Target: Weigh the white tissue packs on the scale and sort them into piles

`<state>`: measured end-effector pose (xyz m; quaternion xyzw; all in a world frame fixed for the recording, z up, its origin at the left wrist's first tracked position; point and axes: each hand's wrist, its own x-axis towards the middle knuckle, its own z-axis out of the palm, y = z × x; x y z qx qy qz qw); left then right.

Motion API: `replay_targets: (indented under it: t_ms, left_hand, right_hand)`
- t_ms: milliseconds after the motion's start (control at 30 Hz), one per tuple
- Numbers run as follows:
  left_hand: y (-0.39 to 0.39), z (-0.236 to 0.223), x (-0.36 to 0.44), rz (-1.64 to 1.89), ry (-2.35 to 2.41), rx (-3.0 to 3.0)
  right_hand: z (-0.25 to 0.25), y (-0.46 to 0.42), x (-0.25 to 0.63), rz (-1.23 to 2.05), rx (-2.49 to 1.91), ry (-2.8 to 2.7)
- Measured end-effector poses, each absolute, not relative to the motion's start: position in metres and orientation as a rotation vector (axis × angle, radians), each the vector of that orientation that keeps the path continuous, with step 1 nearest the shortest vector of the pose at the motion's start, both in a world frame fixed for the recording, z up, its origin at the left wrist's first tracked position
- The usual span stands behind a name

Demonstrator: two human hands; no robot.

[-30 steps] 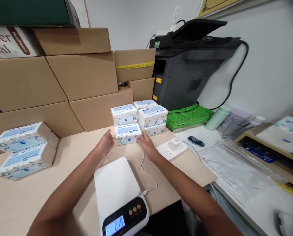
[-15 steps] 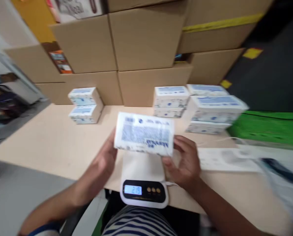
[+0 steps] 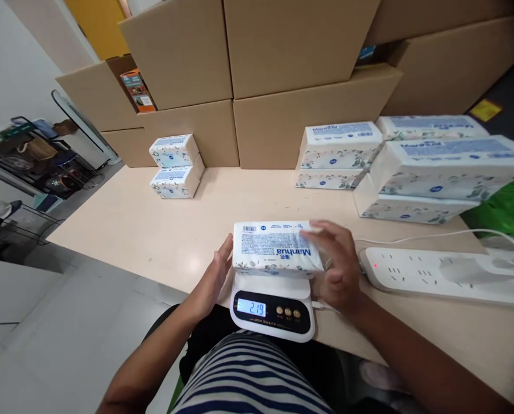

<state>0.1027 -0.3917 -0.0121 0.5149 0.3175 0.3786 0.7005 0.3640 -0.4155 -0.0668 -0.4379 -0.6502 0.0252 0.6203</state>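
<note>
A white soft pack of tissues (image 3: 261, 246) with blue lettering lies on the white digital scale (image 3: 271, 284), its printed face up. The lit display (image 3: 251, 307) of the scale reads 2.19. My left hand (image 3: 211, 286) is beside the pack's left end, fingers stretched out and nearly flat. At the other end is my right hand (image 3: 340, 269), its fingers apart and slightly blurred, the fingertips over the pack's top right corner. Whether those fingertips touch the wrapper is hard to see.
Two stacked tissue packs (image 3: 176, 182) stand at the back left. Several more packs (image 3: 429, 178) are stacked at the back right. A white power strip (image 3: 416, 276) with a plugged-in cable lies right of my right hand. Cardboard boxes (image 3: 291, 132) form a wall behind.
The tissue pack has come down from between my hands onto the scale. My right hand's fingers have loosened from its end. The view has shifted, and the display still reads 2.19.
</note>
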Motion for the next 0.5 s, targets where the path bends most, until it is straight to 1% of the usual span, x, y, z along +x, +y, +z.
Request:
replay_targets:
  t_ms: [133,200,300,500]
  left_hand:
    - [-0.377,-0.025,0.122,0.795,0.671,1.008]
    - [-0.371,-0.026,0.131,0.790,0.658,0.953]
    - [-0.364,-0.024,0.141,0.813,0.665,0.894]
    - [-0.359,-0.023,0.148,0.828,0.746,0.829]
  right_hand:
    - [-0.070,-0.413,0.347,0.811,-1.041,-1.030]
    - [-0.067,-0.414,0.338,1.077,-1.013,-0.862]
    - [-0.065,-0.417,0.328,1.195,-0.997,-0.771]
    - [-0.069,-0.423,0.322,1.153,-1.014,-0.743]
